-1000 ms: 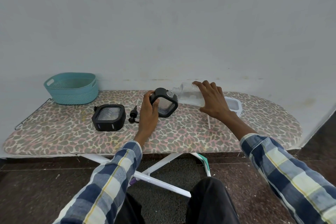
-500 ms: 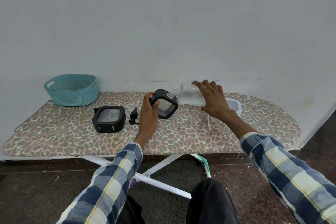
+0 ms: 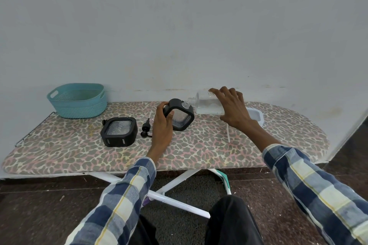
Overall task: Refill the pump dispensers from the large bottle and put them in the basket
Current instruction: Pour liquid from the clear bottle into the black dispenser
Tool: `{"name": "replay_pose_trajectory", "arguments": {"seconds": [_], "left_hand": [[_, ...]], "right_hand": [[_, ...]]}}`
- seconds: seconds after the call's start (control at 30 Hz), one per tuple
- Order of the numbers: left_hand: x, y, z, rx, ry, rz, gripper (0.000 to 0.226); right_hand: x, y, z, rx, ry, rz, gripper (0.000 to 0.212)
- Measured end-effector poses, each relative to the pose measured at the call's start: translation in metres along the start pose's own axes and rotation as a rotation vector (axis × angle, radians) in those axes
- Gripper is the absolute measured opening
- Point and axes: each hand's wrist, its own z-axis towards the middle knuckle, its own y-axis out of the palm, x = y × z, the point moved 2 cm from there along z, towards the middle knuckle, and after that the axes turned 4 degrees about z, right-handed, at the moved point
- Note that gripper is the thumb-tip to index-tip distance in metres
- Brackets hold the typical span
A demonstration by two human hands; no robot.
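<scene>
A: Centre of the frame, the left hand [image 3: 162,123] grips a black-framed dispenser [image 3: 180,114], tilted, thumb and fingers curled round its frame.

B: And just right of it the right hand [image 3: 232,108] holds the large clear bottle [image 3: 207,103] tipped over sideways, its open neck pointing at the opening on the dispenser's top. Fingers wrapped over the bottle's far end.

A: A second dispenser [image 3: 119,131] lies flat left of centre on the leopard-print surface [image 3: 59,145]. Just beside it, a black pump head [image 3: 146,127], apart from both dispensers.

B: Teal basket [image 3: 77,100] sits in the upper left, well apart from the hands. A white container [image 3: 255,116] peeks out behind the right wrist.
</scene>
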Motion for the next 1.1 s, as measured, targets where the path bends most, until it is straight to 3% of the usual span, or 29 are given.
{"name": "replay_pose_trajectory", "arguments": {"seconds": [1.1], "left_hand": [[-0.0003, -0.0012, -0.0006, 0.001, 0.003, 0.009, 0.038]], "right_hand": [[0.0001, -0.0043, 0.0057, 0.002, -0.030, -0.050, 0.111]]}}
